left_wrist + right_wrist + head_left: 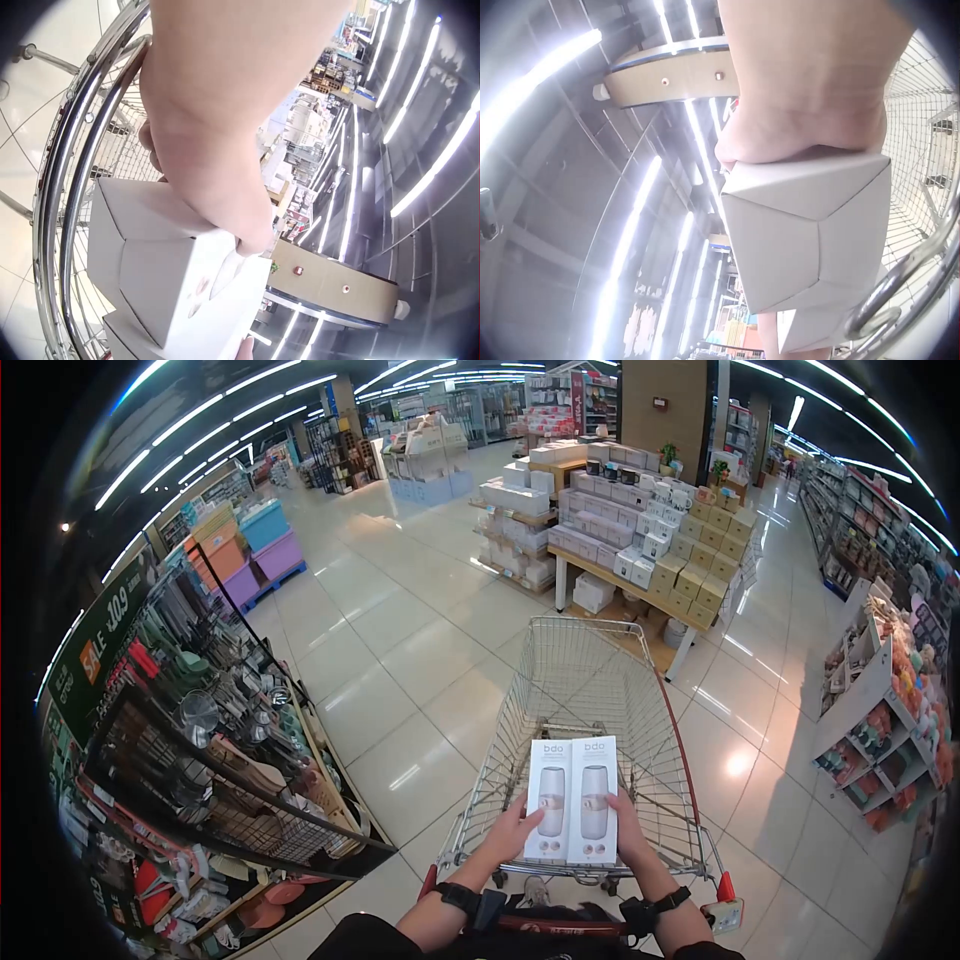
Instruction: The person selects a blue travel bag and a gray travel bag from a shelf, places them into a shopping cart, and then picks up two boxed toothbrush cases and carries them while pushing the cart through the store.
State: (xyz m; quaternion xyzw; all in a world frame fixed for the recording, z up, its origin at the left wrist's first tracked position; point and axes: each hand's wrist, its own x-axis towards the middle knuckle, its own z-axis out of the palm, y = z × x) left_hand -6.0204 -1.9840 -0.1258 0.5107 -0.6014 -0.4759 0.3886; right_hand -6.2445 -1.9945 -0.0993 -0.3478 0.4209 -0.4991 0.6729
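Two white tumbler boxes stand side by side over the shopping cart in the head view, each printed with "bdo" and a picture of a tumbler. My left hand (517, 827) grips the left tumbler box (550, 755) at its outer edge, thumb on the printed front. The right tumbler box (595, 753) is held at its outer side by my right hand (628, 825). In the left wrist view the thumb of my left hand (217, 180) presses the box (154, 277). The right wrist view shows my right hand (806, 135) around the other box's edge (772, 244).
The wire shopping cart (690, 760) is below and ahead. A rack of kitchen tools (230, 760) stands close on the left. Ahead is a table (640, 585) stacked with boxes; a display stand (880, 730) is at the right. Tiled floor (390, 670) runs between them.
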